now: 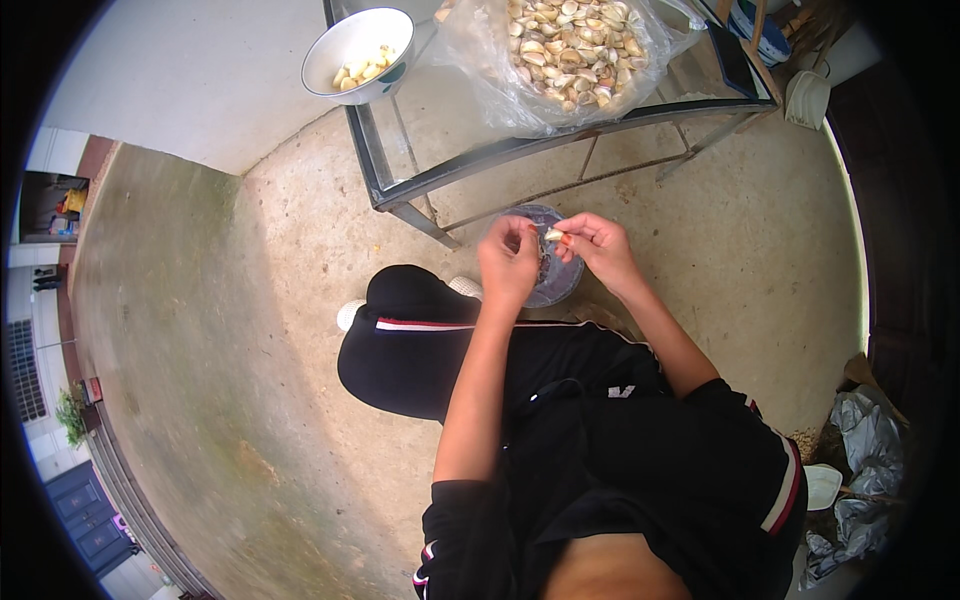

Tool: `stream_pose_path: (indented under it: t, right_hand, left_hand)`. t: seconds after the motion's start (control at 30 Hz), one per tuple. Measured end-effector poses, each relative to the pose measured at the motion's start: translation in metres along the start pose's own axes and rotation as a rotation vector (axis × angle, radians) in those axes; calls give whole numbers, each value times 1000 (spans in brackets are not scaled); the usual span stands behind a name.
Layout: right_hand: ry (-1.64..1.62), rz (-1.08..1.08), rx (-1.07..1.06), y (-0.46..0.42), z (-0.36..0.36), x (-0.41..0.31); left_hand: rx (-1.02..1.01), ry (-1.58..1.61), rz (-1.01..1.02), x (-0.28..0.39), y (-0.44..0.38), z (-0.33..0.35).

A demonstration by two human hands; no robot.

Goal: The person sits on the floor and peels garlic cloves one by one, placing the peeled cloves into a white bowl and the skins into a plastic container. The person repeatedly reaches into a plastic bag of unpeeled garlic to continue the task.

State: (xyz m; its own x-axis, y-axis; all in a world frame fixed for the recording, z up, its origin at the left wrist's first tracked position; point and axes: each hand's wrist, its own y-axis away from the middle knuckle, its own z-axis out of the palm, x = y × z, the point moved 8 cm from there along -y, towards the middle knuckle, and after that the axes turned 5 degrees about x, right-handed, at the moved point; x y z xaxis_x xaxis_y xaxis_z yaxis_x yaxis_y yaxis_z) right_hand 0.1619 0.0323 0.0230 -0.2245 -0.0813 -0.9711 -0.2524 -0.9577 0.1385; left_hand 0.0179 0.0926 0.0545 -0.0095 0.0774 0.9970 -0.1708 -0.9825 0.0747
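Observation:
My right hand (600, 251) pinches a pale garlic clove (554, 234) between thumb and fingertips. Close beside it on the left, my left hand (511, 262) has its thumb and index finger drawn together; whether a scrap of skin is between them cannot be made out. Both hands are above a round plastic bucket (564, 289) on the floor, partly hidden by them. Farther off on a glass-topped table (450, 112), a clear plastic bag (491, 82) lies open around many unpeeled garlic cloves (574, 56). A white bowl (319, 64) at the table's left corner holds peeled cloves (365, 69).
The table's metal frame (480, 166) runs just beyond the bucket. A dark phone (729, 60) lies at its right end. A dustpan (808, 99) is past that corner. Crumpled grey plastic (866, 431) lies on the right. My bent knees (405, 352) are left of the bucket.

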Motion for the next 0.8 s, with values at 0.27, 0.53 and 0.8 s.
stream_pose_path:
  t: [0.27, 0.53, 0.8]
  right_hand:
    - [70, -36, 102, -1, -2, -7]
    - [101, -62, 118, 0, -2, -5]
    - [356, -235, 132, 5, 0, -15]
  left_hand:
    - [-74, 15, -155, -24, -2, -1]
    - [-121, -5, -331, -43, 1, 0]
    - [-68, 166, -466, -39, 6, 4]
